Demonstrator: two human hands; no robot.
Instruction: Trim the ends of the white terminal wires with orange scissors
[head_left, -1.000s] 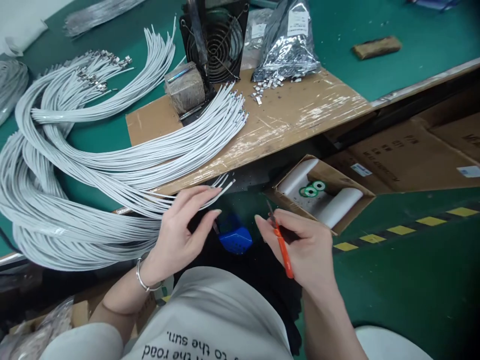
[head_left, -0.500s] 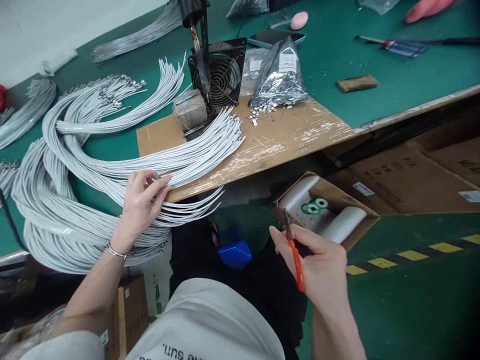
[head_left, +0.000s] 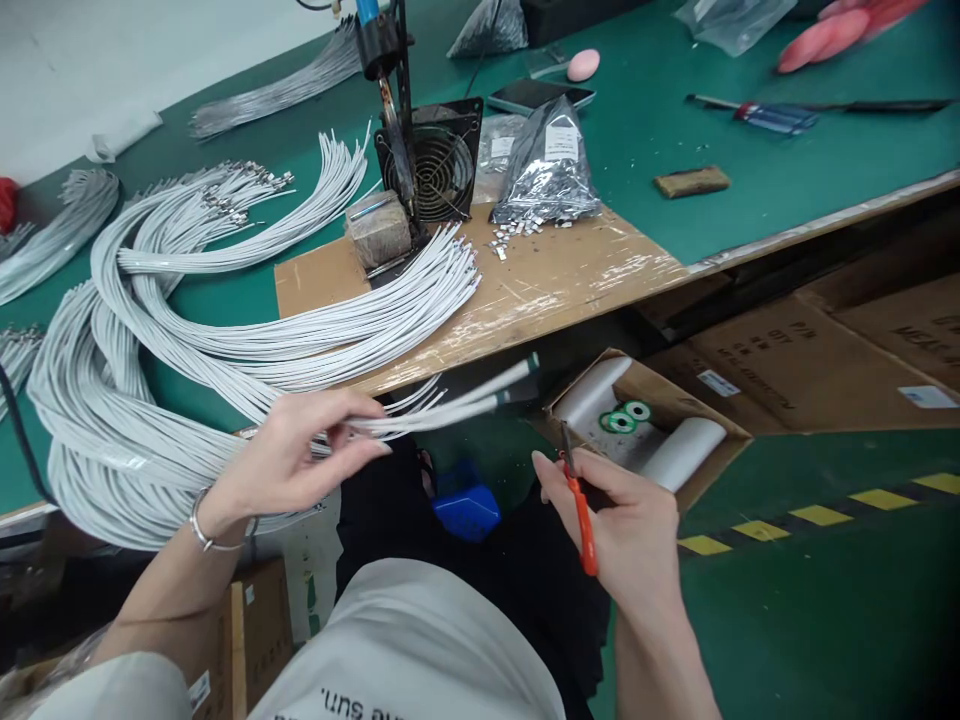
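Wires (head_left: 480, 403), white and dark-tipped, pinched in my left hand (head_left: 307, 455) at 8 o'clock on my feed, ends aimed at 2; right hand (head_left: 630, 525) has an orange-handled tool (head_left: 582, 520) gripped around 4:30.

Two hands (head_left: 630, 525), one orange-handled tool (head_left: 582, 522), one fan (head_left: 442, 172), one soldering iron (head_left: 397, 140) and one pink egg-shaped object (head_left: 583, 65) are seen; the white wires (head_left: 457, 411) cannot be counted.
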